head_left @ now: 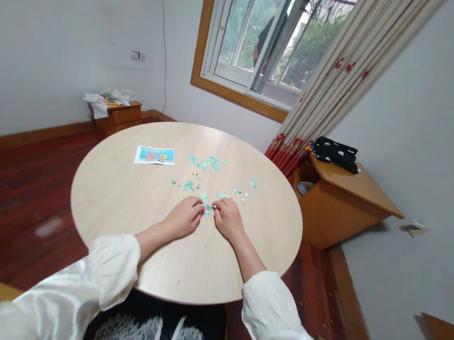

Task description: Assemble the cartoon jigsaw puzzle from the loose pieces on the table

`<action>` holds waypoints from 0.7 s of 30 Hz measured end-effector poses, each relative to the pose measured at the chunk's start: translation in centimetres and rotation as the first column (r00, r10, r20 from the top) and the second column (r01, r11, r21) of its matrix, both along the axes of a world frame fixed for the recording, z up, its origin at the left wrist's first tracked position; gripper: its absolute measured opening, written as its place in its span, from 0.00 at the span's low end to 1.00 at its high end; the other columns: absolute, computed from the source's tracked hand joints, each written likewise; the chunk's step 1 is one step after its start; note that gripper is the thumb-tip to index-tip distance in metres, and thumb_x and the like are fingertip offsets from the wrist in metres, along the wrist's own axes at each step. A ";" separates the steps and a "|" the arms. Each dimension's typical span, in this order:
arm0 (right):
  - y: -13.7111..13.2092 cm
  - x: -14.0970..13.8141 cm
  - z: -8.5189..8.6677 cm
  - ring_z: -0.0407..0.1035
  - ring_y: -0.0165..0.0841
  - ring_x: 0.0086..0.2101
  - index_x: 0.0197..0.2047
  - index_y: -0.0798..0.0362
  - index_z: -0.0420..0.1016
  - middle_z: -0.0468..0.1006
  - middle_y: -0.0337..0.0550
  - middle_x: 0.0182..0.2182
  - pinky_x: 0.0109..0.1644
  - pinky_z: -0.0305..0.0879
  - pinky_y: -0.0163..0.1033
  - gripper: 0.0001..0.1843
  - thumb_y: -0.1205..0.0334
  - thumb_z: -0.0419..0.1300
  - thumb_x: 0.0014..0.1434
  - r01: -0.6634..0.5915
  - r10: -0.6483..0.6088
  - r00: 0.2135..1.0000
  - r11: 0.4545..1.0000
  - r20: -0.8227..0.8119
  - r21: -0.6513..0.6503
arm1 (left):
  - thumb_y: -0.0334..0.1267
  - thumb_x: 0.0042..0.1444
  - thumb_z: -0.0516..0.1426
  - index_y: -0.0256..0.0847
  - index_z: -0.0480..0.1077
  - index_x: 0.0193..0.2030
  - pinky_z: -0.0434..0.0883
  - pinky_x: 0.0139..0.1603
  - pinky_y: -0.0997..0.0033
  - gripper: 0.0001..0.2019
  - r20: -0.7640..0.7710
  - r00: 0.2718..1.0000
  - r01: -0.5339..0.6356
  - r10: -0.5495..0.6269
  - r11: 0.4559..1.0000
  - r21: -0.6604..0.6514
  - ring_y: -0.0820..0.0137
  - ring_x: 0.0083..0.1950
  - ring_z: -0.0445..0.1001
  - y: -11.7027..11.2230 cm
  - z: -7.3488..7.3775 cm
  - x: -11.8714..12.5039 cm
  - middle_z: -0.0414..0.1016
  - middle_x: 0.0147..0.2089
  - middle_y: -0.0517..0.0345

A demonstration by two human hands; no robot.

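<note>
My left hand (184,216) and my right hand (227,218) rest side by side on a round pale wooden table (124,211). Both have their fingers curled and pinched together on small turquoise puzzle pieces (207,208) between them. More loose puzzle pieces (205,162) lie scattered just beyond my hands, toward the table's far side. A printed picture card (155,155) in blue and yellow lies flat at the far left of the table.
A wooden cabinet (345,204) with a black dotted cloth (336,152) stands at the right by a curtain (336,89). A low wooden stand (119,116) with papers sits against the left wall. A window (276,33) is behind the table.
</note>
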State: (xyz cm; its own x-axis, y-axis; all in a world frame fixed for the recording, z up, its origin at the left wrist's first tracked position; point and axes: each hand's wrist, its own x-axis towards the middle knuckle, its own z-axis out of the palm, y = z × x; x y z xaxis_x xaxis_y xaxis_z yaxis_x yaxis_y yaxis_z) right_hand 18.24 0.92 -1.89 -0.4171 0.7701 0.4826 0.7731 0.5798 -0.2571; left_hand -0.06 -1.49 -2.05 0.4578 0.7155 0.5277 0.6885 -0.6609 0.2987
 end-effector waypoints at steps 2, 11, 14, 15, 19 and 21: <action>0.2 0.0 -0.2 0.64 0.38 0.42 0.40 0.53 0.74 0.75 0.48 0.38 0.46 0.58 0.42 0.12 0.72 0.51 0.58 0.027 -0.027 1.000 0.999 -0.001 0.016 | 0.29 0.59 0.48 0.37 0.71 0.35 0.70 0.46 0.59 0.11 -0.065 0.998 0.022 -0.021 1.000 0.012 0.61 0.42 0.70 -0.4 0.3 0.7 0.72 0.39 0.44; 2.7 0.2 -0.3 0.64 0.39 0.42 0.40 0.54 0.73 0.75 0.49 0.37 0.47 0.56 0.43 0.16 0.76 0.48 0.56 0.160 -0.158 0.985 0.987 -0.065 0.021 | 0.31 0.59 0.47 0.38 0.68 0.34 0.67 0.40 0.64 0.09 0.046 0.995 -0.087 0.087 0.996 -0.021 0.63 0.38 0.69 0.8 0.7 0.8 0.70 0.34 0.50; 3.9 0.0 -0.2 0.63 0.40 0.42 0.40 0.54 0.73 0.75 0.49 0.38 0.47 0.55 0.44 0.16 0.76 0.48 0.56 0.202 -0.202 0.977 0.979 -0.062 -0.002 | 0.31 0.57 0.49 0.39 0.68 0.34 0.67 0.42 0.65 0.08 0.249 0.948 -0.179 0.196 0.980 -0.089 0.65 0.38 0.70 3.0 1.0 -1.0 0.72 0.34 0.52; 4.3 -0.1 -0.1 0.63 0.40 0.43 0.41 0.54 0.73 0.75 0.50 0.38 0.47 0.55 0.44 0.16 0.77 0.48 0.55 0.213 -0.213 0.975 0.977 -0.056 -0.009 | 0.32 0.56 0.50 0.39 0.69 0.34 0.67 0.42 0.66 0.07 0.314 0.917 -0.217 0.245 0.969 -0.122 0.66 0.37 0.70 3.8 1.1 -1.5 0.72 0.34 0.53; 5.9 -0.3 0.0 0.62 0.41 0.43 0.40 0.54 0.73 0.74 0.51 0.39 0.47 0.53 0.45 0.17 0.78 0.48 0.54 0.243 -0.243 0.969 0.970 -0.038 -0.011 | 0.32 0.54 0.50 0.38 0.68 0.33 0.66 0.37 0.68 0.07 0.376 0.862 -0.301 0.340 0.940 -0.159 0.68 0.32 0.69 6.9 1.5 -3.0 0.72 0.31 0.55; 6.6 -0.4 0.0 0.62 0.42 0.43 0.39 0.53 0.73 0.74 0.51 0.39 0.46 0.53 0.46 0.16 0.77 0.49 0.54 0.259 -0.259 0.965 0.966 -0.038 -0.001 | 0.33 0.53 0.50 0.39 0.68 0.32 0.65 0.35 0.69 0.06 0.400 0.840 -0.326 0.367 0.930 -0.170 0.69 0.31 0.68 8.0 1.6 -3.4 0.70 0.29 0.57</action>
State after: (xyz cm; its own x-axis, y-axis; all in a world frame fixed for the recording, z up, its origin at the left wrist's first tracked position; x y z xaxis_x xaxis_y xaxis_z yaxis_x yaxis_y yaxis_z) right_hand 17.85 7.49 -1.92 -0.1854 0.8474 0.4975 0.8869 0.3623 -0.2867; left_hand -3.47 6.51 -0.42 -0.0782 0.8402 0.5367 0.6634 -0.3580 0.6571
